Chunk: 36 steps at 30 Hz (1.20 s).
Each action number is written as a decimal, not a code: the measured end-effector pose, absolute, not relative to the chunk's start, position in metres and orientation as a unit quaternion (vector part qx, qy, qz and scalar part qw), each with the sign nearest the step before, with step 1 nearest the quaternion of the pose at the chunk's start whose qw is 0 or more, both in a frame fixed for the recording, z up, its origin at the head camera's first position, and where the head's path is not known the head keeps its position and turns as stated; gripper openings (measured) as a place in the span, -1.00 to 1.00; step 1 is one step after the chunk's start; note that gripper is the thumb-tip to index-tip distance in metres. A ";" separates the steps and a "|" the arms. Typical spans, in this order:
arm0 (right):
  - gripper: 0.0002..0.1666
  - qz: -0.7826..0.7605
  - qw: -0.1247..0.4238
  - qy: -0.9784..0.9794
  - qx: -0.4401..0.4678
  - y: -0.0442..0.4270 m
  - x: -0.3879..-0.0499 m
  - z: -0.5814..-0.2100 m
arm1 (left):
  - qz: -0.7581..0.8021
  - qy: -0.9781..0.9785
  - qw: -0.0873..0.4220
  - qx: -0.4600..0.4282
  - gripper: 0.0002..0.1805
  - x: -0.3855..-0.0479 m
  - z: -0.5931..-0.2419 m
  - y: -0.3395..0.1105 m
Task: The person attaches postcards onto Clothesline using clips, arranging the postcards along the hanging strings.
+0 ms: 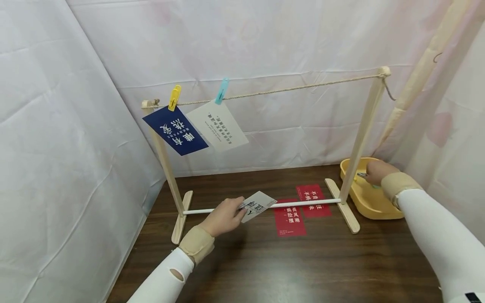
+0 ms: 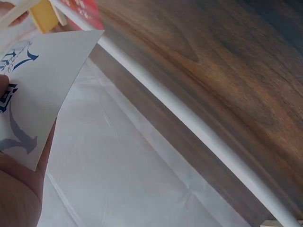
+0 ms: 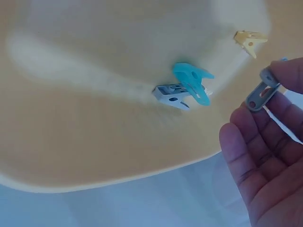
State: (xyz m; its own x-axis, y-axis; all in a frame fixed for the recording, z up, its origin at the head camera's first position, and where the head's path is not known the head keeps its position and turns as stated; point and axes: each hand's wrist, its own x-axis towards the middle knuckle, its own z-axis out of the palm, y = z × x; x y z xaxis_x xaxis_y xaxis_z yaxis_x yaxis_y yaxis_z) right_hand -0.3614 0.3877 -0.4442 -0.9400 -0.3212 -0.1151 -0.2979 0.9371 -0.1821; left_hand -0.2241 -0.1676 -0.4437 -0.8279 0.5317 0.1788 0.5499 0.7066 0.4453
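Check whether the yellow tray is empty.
Not empty: the right wrist view shows a turquoise clip, a grey clip and a pale yellow clip lying in the tray.

Soft, even light fills the head view, with pale glare on the table (image 1: 284, 261) at lower centre. The left wrist view is dimmer, darkest at upper right and blurred at upper left. The right wrist view looks hazy, its tray (image 3: 109, 137) softly shadowed, its bottom edge bluish.
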 end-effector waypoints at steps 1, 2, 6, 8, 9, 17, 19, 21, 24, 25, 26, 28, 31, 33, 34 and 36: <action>-0.87 -0.083 0.072 0.982 -0.157 0.389 -0.361 -0.445 | -0.252 -0.923 0.020 -0.291 -0.93 -0.224 -0.443 -0.167; -0.91 -0.083 0.073 0.981 -0.157 0.389 -0.362 -0.446 | -0.258 -0.922 0.022 -0.288 -0.92 -0.225 -0.443 -0.166; -0.82 -0.082 0.073 0.981 -0.159 0.393 -0.362 -0.448 | -0.289 -0.916 0.030 -0.276 -0.86 -0.226 -0.441 -0.164; -0.79 -0.080 0.072 0.981 -0.158 0.395 -0.362 -0.447 | -0.312 -0.911 0.031 -0.267 -0.82 -0.227 -0.441 -0.163; -0.78 -0.079 0.071 0.982 -0.158 0.395 -0.362 -0.448 | -0.325 -0.908 0.030 -0.263 -0.79 -0.227 -0.440 -0.163; -0.71 -0.094 0.060 0.983 -0.147 0.391 -0.353 -0.442 | -0.411 -0.879 0.032 -0.238 -0.71 -0.230 -0.439 -0.162; -0.69 -0.097 0.055 0.983 -0.147 0.390 -0.351 -0.441 | -0.423 -0.875 0.031 -0.235 -0.69 -0.231 -0.439 -0.162; -0.67 -0.098 0.046 0.983 -0.147 0.390 -0.348 -0.440 | -0.434 -0.871 0.028 -0.230 -0.66 -0.231 -0.439 -0.161; -0.61 -0.107 0.037 0.983 -0.147 0.391 -0.346 -0.439 | -0.460 -0.860 0.027 -0.218 -0.63 -0.232 -0.437 -0.159; -0.58 -0.111 0.034 0.982 -0.146 0.392 -0.346 -0.439 | -0.469 -0.857 0.027 -0.213 -0.62 -0.232 -0.435 -0.159; -0.56 -0.114 0.031 0.982 -0.146 0.392 -0.345 -0.439 | -0.478 -0.853 0.028 -0.208 -0.61 -0.232 -0.434 -0.158; -0.57 -0.120 0.027 0.982 -0.145 0.393 -0.345 -0.439 | -0.497 -0.843 0.033 -0.203 -0.61 -0.232 -0.431 -0.157; -0.51 -0.124 0.021 0.982 -0.142 0.393 -0.344 -0.439 | -0.520 -0.828 0.050 -0.205 -0.64 -0.234 -0.426 -0.155; -0.44 -0.128 0.021 0.982 -0.138 0.393 -0.344 -0.439 | -0.534 -0.817 0.063 -0.208 -0.65 -0.236 -0.424 -0.153; -0.41 -0.130 0.021 0.982 -0.137 0.392 -0.343 -0.438 | -0.542 -0.811 0.067 -0.210 -0.66 -0.237 -0.423 -0.153; -0.39 -0.134 0.022 0.981 -0.135 0.392 -0.342 -0.437 | -0.556 -0.800 0.075 -0.210 -0.67 -0.238 -0.421 -0.151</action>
State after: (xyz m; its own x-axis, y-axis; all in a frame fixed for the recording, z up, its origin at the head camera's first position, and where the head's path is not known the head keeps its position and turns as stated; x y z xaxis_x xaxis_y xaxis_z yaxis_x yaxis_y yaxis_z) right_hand -0.3421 0.3915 -0.4365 -0.9625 -0.2713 -0.0062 -0.2597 0.9275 -0.2690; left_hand -0.2379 -0.1511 -0.4210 -0.9004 0.2531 0.3539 0.4200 0.2927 0.8590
